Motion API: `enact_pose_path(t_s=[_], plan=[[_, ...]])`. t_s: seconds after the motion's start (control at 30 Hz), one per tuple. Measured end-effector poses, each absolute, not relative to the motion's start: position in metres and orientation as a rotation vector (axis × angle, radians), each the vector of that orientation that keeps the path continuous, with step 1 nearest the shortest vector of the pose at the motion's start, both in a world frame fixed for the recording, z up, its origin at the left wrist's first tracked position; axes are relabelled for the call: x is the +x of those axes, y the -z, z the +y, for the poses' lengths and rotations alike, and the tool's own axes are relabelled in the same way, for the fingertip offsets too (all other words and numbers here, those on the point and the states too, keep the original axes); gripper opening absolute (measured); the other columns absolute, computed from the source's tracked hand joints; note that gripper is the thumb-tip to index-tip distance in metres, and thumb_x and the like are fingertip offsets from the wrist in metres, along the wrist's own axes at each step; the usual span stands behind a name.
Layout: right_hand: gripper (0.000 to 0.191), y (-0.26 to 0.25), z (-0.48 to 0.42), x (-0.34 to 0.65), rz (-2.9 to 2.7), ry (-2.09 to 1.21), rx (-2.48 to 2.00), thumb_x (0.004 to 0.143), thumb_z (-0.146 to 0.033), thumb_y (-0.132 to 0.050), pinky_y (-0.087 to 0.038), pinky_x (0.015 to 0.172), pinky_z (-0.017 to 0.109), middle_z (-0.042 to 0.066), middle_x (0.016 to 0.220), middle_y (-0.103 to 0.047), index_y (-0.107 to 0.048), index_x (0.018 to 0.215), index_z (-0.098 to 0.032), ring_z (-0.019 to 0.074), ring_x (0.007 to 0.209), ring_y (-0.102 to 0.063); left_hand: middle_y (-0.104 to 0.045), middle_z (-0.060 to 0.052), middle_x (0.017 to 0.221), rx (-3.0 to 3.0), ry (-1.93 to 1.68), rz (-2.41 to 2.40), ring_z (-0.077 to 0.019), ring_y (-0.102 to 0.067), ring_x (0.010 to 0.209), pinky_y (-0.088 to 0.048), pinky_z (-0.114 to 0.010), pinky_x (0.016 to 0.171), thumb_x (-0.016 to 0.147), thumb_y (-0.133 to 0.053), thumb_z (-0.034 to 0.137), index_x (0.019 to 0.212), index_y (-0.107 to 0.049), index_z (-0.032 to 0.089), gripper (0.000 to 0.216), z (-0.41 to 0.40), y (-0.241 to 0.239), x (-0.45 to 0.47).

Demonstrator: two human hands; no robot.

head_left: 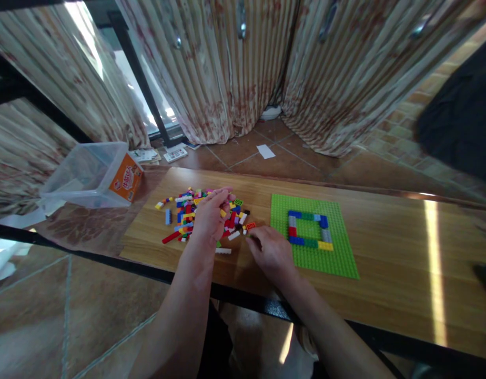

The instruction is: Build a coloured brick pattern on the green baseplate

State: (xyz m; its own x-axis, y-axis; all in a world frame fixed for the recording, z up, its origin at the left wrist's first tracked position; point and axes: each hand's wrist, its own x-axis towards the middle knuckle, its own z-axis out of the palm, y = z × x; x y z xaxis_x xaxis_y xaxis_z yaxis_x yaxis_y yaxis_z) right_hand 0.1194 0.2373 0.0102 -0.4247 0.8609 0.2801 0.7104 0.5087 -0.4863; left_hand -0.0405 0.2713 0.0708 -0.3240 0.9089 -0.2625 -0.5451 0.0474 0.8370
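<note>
My left hand (211, 215) is over the loose pile of toy building bricks (185, 216), its palm turned to the right and its fingers curled. A small yellow brick (223, 213) shows against the palm, in the cupped fingers. To the right of the pile, my right hand (271, 252) is low over the tabletop, thumb and fingers bent together; whatever they pinch is hidden. A red brick (251, 226) lies just beyond its fingertips. Beside this hand is a green baseplate (314, 263), bearing a rectangular ring of blue, green, grey, red and yellow bricks (304, 242).
The wooden table (385, 242) has a dark front edge. A clear plastic bin (85, 173) with an orange label stands beyond its left end. Curtains (235, 79) hang behind, and papers (265, 151) lie on the tiled floor. A dark shape is at far right.
</note>
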Motion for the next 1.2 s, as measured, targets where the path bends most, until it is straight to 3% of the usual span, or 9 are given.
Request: enact_pose_path(t_s=[0.23,0.4,0.63,0.93,1.2], plan=[[0.02,-0.031,0.253,0.159,-1.934,-0.606,-1.263,0.09,-0.025,-0.052,-0.049,0.074,0.03,0.005,0.088,-0.072,-0.07,0.097,-0.019,0.0171,0.076,-0.065,-0.062,-0.001,0.068,0.483,-1.543,1.121,-0.0019,-0.04,0.044,-0.022,-0.012,0.036,0.072,-0.068,0.015,0.085,-0.068,0.009,0.014,0.273,-0.069,-0.035],[0.025,-0.04,0.276,0.225,-1.622,-0.536,-1.511,0.086,-0.034,-0.054,-0.052,0.075,0.034,0.008,0.088,-0.075,-0.072,0.092,-0.018,0.0213,0.08,-0.068,-0.063,-0.002,0.068,0.508,-1.533,1.162,-0.0019,-0.041,0.043,-0.022,-0.013,0.036,0.07,-0.068,0.013,0.083,-0.069,0.009,0.014,0.275,-0.068,-0.029],[0.028,-0.027,0.283,0.278,-1.709,-0.51,-1.724,0.081,-0.037,-0.053,-0.05,0.069,0.036,0.009,0.079,-0.074,-0.072,0.088,-0.018,0.0229,0.071,-0.066,-0.065,-0.003,0.068,0.519,-1.514,1.188,-0.0032,-0.046,0.046,-0.03,-0.014,0.039,0.069,-0.07,0.014,0.082,-0.071,0.01,0.014,0.275,-0.066,-0.022],[0.024,-0.014,0.29,0.281,-1.842,-0.508,-1.648,0.082,-0.035,-0.052,-0.049,0.081,0.04,0.009,0.089,-0.071,-0.07,0.081,-0.018,0.0233,0.086,-0.063,-0.063,-0.001,0.067,0.54,-1.498,1.159,-0.0021,-0.04,0.043,-0.022,-0.014,0.036,0.067,-0.07,0.015,0.083,-0.07,0.009,0.017,0.278,-0.065,-0.015],[0.023,-0.013,0.291,0.282,-1.826,-0.503,-1.658,0.082,-0.035,-0.054,-0.048,0.08,0.038,0.008,0.088,-0.069,-0.07,0.081,-0.019,0.0221,0.084,-0.062,-0.063,-0.001,0.067,0.56,-1.486,1.151,-0.0021,-0.041,0.043,-0.024,-0.014,0.036,0.067,-0.071,0.018,0.085,-0.069,0.008,0.02,0.277,-0.064,-0.016]])
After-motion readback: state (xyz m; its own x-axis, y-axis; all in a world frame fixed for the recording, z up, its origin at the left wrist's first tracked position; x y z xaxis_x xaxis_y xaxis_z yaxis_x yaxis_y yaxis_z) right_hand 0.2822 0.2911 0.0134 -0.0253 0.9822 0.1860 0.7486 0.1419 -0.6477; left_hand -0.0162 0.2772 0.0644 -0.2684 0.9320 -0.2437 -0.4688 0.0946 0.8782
